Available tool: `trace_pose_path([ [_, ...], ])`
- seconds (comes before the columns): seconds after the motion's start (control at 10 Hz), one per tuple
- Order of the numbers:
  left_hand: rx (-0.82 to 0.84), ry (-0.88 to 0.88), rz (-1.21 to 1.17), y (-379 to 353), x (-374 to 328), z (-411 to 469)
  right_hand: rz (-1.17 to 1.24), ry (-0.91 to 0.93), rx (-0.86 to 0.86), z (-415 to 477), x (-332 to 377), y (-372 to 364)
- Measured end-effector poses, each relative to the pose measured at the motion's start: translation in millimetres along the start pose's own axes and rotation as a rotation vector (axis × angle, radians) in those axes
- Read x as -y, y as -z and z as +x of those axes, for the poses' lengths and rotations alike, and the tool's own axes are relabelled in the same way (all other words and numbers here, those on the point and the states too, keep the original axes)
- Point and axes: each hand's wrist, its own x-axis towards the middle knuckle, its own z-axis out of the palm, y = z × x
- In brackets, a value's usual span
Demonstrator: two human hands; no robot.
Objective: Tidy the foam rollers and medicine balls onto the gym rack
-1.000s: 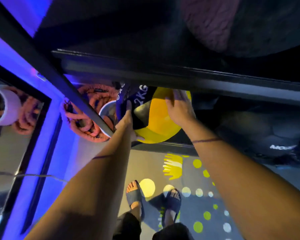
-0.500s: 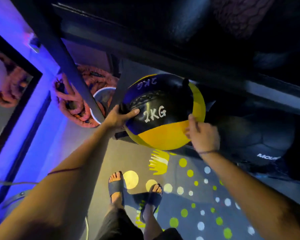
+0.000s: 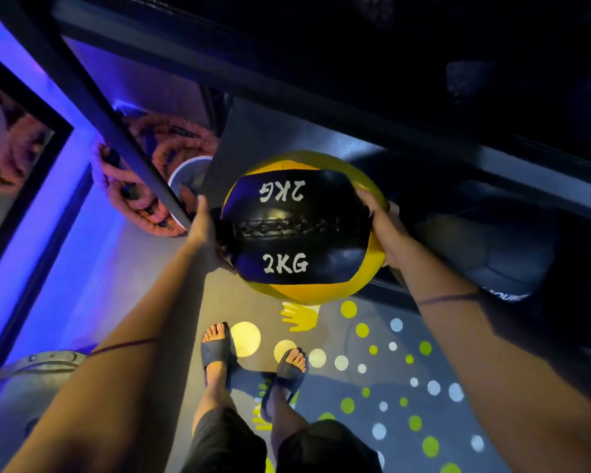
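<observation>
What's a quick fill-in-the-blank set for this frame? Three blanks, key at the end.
1. The weight printed on the medicine ball reads ____.
2. The ball's panels are black and ____.
3. The left hand and right hand hold the ball from opposite sides; the coiled rope lies beyond the ____ hand.

Missing words: 2KG; yellow; left.

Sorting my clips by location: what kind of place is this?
Probably a gym: a black-and-yellow leather medicine ball marked 2KG, a coiled orange battle rope, and a dark metal storage rack.
</observation>
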Motion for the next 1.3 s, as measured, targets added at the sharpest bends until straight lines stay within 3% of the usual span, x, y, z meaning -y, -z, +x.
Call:
trace_pose_path([
  [0.1, 0.061, -0.098, -0.009, -22.6, 6.3, 3.2, -0.034, 0.097, -0.061, -67.1, 5.2, 3.1],
  [0.2, -0.036, -0.249, 0.084, -21.3, -0.4, 1.2, 0.064, 0.176, -0.082, -81.8, 2.0, 11.8],
  [0.3, -0.016, -0.412, 0.177, -20.5, -18.2, 6.7, 0.279, 0.272, -0.037, -81.9, -3.0, 20.6],
  [0.4, -0.052, -0.469, 0.346, -24.1, -16.1, 26.3, 0.278, 0.276, -0.066, -85.1, 5.5, 27.1],
  [0.5, 0.068, -0.565, 0.75, -34.5, 4.3, 30.6, -0.125, 0.298, -0.051, -92.0, 12.9, 18.2],
  [0.6, -0.066, -0.575, 0.961, -48.7, 8.7, 31.4, -0.367, 0.385, -0.002, -99.5, 17.9, 14.6],
  [0.9, -0.289, -0.468, 1.416, -58.7, -7.5, 25.1, -0.491, 0.391, 0.101, -111.8, -2.4, 35.1],
  [1.0, -0.292, -0.694, 1.372, -63.4, -7.8, -3.2, -0.421, 0.364, -0.028, -132.1, -12.9, 38.6],
  [1.1, -0.1, -1.042, 1.236, -70.0, 3.0, -42.5, -0.27, 0.321, -0.112, -162.1, -13.3, 47.2],
  [1.3, 0.186, -0.965, 1.131, -105.7, 33.2, -114.4, -0.236, 0.292, -0.291, -224.8, -37.9, 72.0],
])
